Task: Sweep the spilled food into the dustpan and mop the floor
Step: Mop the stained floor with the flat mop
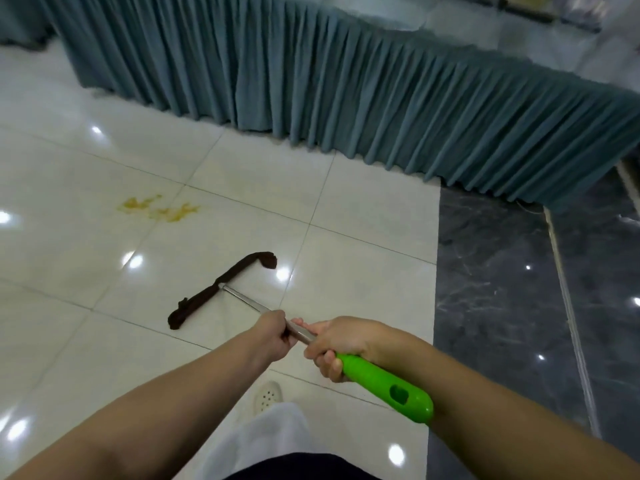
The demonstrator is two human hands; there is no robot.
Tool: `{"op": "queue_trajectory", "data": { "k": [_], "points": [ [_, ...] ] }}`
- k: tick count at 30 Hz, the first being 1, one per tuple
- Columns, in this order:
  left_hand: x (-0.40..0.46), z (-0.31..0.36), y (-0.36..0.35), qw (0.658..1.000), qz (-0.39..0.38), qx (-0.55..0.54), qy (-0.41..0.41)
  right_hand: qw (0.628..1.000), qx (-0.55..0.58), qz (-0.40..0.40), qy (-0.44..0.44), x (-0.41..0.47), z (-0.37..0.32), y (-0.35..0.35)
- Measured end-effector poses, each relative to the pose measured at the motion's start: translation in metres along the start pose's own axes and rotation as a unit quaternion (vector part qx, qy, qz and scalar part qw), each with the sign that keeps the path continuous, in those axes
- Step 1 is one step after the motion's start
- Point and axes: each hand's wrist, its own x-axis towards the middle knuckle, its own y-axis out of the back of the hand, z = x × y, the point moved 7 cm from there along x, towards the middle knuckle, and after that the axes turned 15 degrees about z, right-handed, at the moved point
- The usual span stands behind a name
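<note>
A yellow-orange food smear (159, 209) stains the white tiled floor (69, 271) at the left. The mop's dark brown flat head (221, 289) lies on the tiles to the lower right of the smear, apart from it. Its metal pole (246, 301) runs back to a green handle (384, 386). My left hand (273, 336) grips the pole. My right hand (341, 342) grips the pole where the green handle begins. No dustpan or broom is in view.
A pleated blue-grey table skirt (346, 98) runs across the back from upper left to right. Dark marble flooring (502, 306) borders the white tiles on the right. My foot in a white perforated shoe (268, 396) stands below the hands.
</note>
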Motion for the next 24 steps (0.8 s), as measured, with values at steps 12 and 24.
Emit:
{"op": "queue_trajectory", "data": {
  "k": [12, 24],
  "points": [
    [0.055, 0.194, 0.034, 0.996, 0.014, -0.073, -0.045, 0.999, -0.003, -0.034, 0.029, 0.043, -0.163, -0.097],
    [0.069, 0.299, 0.046, 0.989, 0.033, -0.125, -0.072, 0.996, 0.010, -0.075, 0.052, 0.057, -0.253, -0.141]
  ]
}}
